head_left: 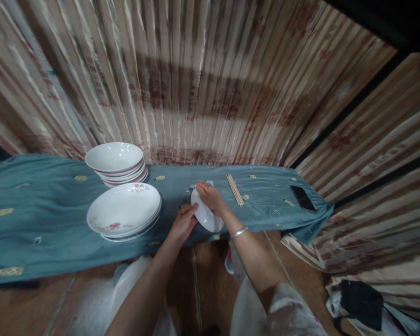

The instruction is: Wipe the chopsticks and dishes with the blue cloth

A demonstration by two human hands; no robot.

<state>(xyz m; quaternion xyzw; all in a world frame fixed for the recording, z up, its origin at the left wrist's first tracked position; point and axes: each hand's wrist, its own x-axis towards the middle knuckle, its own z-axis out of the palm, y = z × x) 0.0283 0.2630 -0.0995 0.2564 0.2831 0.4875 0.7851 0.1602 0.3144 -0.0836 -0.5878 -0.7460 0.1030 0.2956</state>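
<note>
A small white plate (209, 219) is held tilted between my two hands above the front part of the table. My left hand (184, 223) grips its left edge, thumb on the upper face. My right hand (210, 197) is closed over its far right side, with a silver bangle on that wrist. Something pale blue (210, 182) shows just behind my right fingers; whether it is a cloth or part of the table cover, I cannot make out. To the left is a stack of white plates with flower patterns (124, 210). Behind those stand stacked white bowls with red bands (115, 158).
A green patterned cloth (56, 210) covers the long table. Several wooden chopsticks (234, 190) lie right of my hands, and a black phone (303, 198) lies near the right end. A pleated curtain (182, 84) hangs behind. A black bag (362, 303) is low at the right.
</note>
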